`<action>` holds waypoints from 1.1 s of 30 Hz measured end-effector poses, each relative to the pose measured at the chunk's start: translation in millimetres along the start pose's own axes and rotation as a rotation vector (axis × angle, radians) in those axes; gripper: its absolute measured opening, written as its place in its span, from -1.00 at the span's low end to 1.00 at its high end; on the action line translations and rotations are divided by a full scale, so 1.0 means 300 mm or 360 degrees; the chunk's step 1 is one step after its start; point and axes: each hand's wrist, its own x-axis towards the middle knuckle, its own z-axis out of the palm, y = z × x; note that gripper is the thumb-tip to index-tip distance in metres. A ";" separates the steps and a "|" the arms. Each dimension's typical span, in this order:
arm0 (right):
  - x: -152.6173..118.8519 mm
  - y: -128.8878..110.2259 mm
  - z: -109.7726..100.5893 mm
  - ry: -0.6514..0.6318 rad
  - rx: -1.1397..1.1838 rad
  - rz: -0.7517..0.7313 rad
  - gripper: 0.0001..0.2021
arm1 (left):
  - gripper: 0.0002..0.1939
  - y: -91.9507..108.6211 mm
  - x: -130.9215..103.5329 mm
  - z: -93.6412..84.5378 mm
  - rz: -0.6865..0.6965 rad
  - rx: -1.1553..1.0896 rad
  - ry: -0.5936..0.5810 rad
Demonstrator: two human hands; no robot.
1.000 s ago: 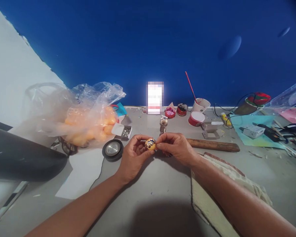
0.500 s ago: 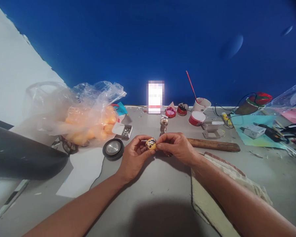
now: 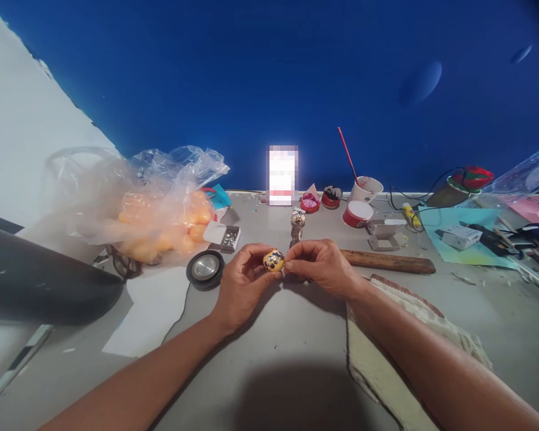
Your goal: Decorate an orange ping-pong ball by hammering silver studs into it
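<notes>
Over the middle of the grey table, my left hand (image 3: 246, 278) is closed round a small yellow ball (image 3: 273, 261) dotted with shiny silver studs and dark patches. Its thumb lies below the ball and its fingers curl behind it. My right hand (image 3: 318, 266) pinches at the ball's right edge with thumb and forefinger; the other fingers are folded under and partly hidden. Just beyond the hands stands a silver-studded piece (image 3: 297, 220) with a narrow stem. A little open box (image 3: 230, 237) of silver studs sits to the left.
A wooden stick (image 3: 390, 262) lies behind my right wrist, a folded cloth (image 3: 386, 353) beneath that forearm. On the left are a round black-rimmed metal disc (image 3: 205, 269) and a clear bag (image 3: 161, 209) of orange pieces. A white cup (image 3: 367, 189) with a red stick stands near the wall.
The ball has turned slightly, so its studs and dark patches show differently. Both hands keep nearly the same place.
</notes>
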 end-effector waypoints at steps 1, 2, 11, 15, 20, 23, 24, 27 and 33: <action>0.000 0.001 0.000 0.0011 0.0009 0.0014 -0.78 | -0.64 0.003 0.000 0.000 0.0024 0.0012 0.0011; -0.001 0.001 0.000 0.0022 0.0030 0.0025 -0.77 | -0.64 0.006 0.000 0.000 0.0040 0.0018 0.0016; -0.002 0.003 0.012 -0.0008 0.0235 0.0009 -0.71 | -0.58 -0.002 -0.007 -0.001 -0.0038 -0.0072 -0.0020; -0.001 0.012 0.012 -0.0021 0.0214 0.0011 -0.74 | -0.60 0.002 -0.007 0.000 0.0023 -0.0014 -0.0014; -0.003 0.013 0.009 -0.0020 0.0191 0.0008 -0.75 | -0.60 0.000 -0.006 -0.001 0.0053 -0.0015 -0.0023; -0.004 0.008 0.010 -0.0018 0.0172 0.0004 -0.76 | -0.59 -0.002 -0.007 -0.003 0.0016 -0.0010 -0.0033; -0.004 0.006 0.011 -0.0017 0.0175 0.0005 -0.76 | -0.59 -0.002 -0.008 -0.003 0.0009 -0.0001 -0.0035; -0.004 0.004 0.013 -0.0017 0.0184 0.0001 -0.76 | -0.63 0.000 -0.009 -0.004 0.0074 0.0064 -0.0033; -0.007 0.006 0.010 -0.0021 0.0154 -0.0010 -0.79 | -0.70 0.002 -0.005 -0.005 0.0222 0.0150 -0.0034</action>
